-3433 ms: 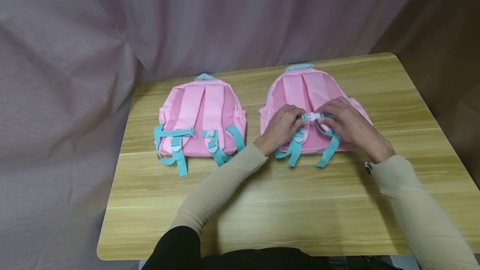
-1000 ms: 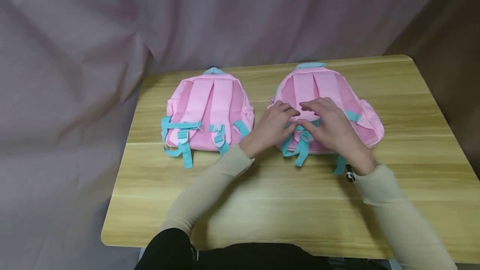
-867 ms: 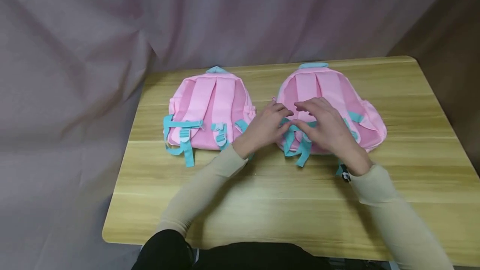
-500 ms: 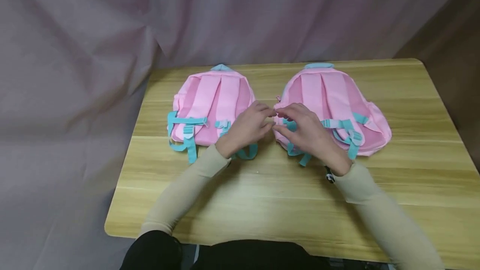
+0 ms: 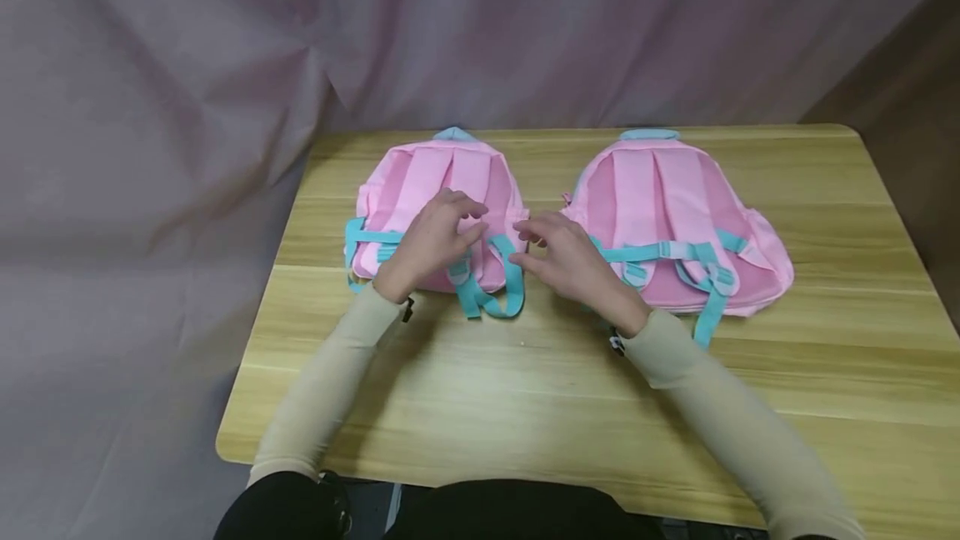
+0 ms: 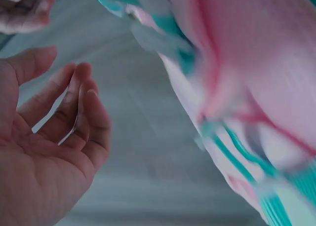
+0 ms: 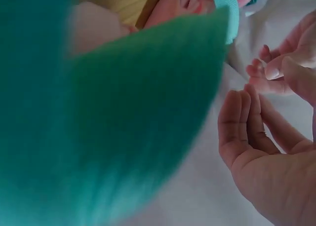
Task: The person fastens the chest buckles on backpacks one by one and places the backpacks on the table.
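Note:
Two pink backpacks lie on the table with their shoulder straps facing up. Over the left backpack (image 5: 401, 182) hovers my left hand (image 5: 433, 240), its fingers loosely bent and holding nothing. My right hand (image 5: 570, 265) is above the gap between the bags, also holding nothing. Teal webbing (image 5: 513, 282) trails off the left bag's lower right corner. Across the right backpack (image 5: 678, 198) runs a teal strap joined by a pale buckle (image 5: 675, 250). In the right wrist view a blurred teal strap (image 7: 143, 107) fills much of the picture. My left hand hides part of the left bag's straps.
The bags lie toward the back of the wooden table (image 5: 495, 407). A greyish-pink curtain (image 5: 480, 32) hangs behind it and down the left side. A dark brown surface (image 5: 907, 140) stands at the right.
Both hands earlier held the right backpack's buckle; they have let go and moved left toward the left backpack. The joined strap now lies across the right bag. The head view has shifted slightly.

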Motion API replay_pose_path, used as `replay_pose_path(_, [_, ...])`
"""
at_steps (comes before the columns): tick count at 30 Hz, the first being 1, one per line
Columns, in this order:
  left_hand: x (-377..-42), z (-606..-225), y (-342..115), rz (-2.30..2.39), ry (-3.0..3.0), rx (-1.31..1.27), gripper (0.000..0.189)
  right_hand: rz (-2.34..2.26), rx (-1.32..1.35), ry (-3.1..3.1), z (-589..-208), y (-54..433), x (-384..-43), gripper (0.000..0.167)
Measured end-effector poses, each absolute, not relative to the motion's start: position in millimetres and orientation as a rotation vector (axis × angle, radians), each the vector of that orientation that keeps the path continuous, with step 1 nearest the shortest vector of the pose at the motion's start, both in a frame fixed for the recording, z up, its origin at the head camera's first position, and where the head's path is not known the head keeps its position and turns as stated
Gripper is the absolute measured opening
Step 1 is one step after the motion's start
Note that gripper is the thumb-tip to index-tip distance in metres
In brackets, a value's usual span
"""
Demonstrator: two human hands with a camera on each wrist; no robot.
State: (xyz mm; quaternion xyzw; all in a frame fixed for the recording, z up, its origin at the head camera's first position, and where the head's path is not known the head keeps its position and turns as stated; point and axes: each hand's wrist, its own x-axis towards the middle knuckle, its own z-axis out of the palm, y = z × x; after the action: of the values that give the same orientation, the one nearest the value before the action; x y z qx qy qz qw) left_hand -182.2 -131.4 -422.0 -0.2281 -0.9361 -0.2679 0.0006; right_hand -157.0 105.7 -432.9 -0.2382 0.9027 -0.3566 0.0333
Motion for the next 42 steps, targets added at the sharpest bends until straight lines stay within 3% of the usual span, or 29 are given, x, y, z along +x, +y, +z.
replay_pose_path(13, [-193.4,-424.2,-198.8,-0.733,-3.110,-0.633,0.035,-0.963,-0.704,2.735,-442.4,66.4,-182.5,0.051])
replay_pose_path(20, [-201.2,-429.7,-212.1,-0.605,-3.212,-0.710,0.039,-0.838,-0.730,2.709,-442.9,52.6,-187.2,0.027])
replay_pose_path(27, [-200.4,-431.2,-215.9,-0.588,-3.279,-0.706,0.032,-0.781,-0.765,2.729,-440.7,37.7,-187.1,0.049])
replay_pose_path(36, [-200.3,-432.4,-219.0,-0.629,-3.270,-0.686,0.035,-0.725,-0.777,2.754,-442.2,15.8,-192.2,0.024])
replay_pose_path(42, [-200.7,-435.3,-221.9,-0.711,-3.268,-0.662,0.035,-0.694,-0.689,2.721,-444.4,4.4,-193.1,0.021])
